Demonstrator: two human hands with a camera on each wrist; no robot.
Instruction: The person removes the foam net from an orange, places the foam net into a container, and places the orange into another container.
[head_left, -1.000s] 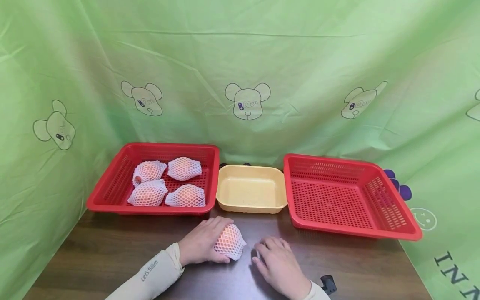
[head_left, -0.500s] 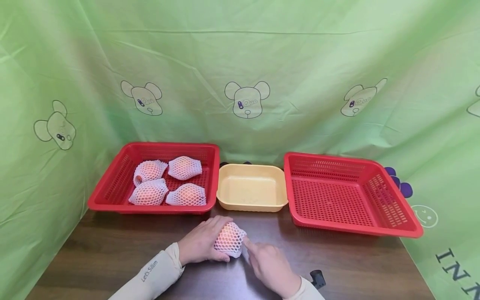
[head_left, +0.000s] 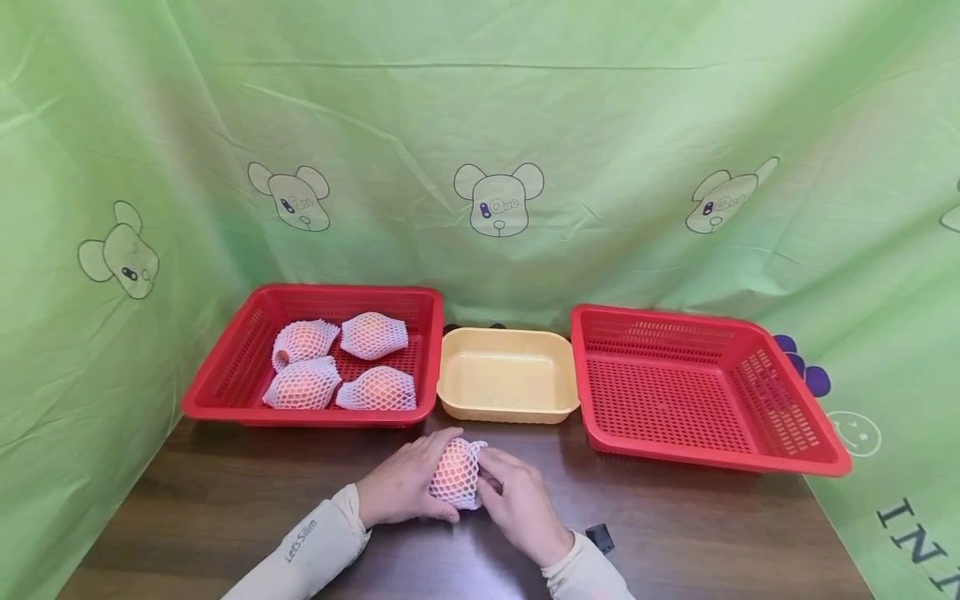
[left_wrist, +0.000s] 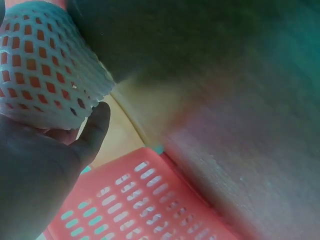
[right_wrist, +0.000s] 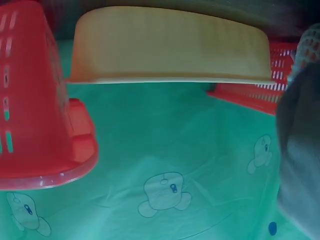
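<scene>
A round orange-red fruit [head_left: 453,477] in a white foam net [head_left: 474,492] is just above or on the dark wooden table; I cannot tell which. My left hand [head_left: 405,482] grips it from the left, thumb in front and fingers behind. At the net's right end, my right hand [head_left: 519,504] pinches the loose mesh edge with curled fingers. The left wrist view shows the netted fruit [left_wrist: 35,75] close up beside the left hand [left_wrist: 40,170]. Only a dark part of the right hand [right_wrist: 302,145] appears at the right wrist view's edge.
Several net-wrapped fruits [head_left: 377,390] lie in the left red basket [head_left: 315,416]. A pale yellow basin [head_left: 506,414] stands between it and the right red basket [head_left: 712,461], which has bare mesh floor showing. Behind them hangs a green curtain [head_left: 420,250].
My right hand has come in from the right, first touching the net with a finger, and now pinches its end. The left hand keeps its grip; the fruit has tilted slightly.
</scene>
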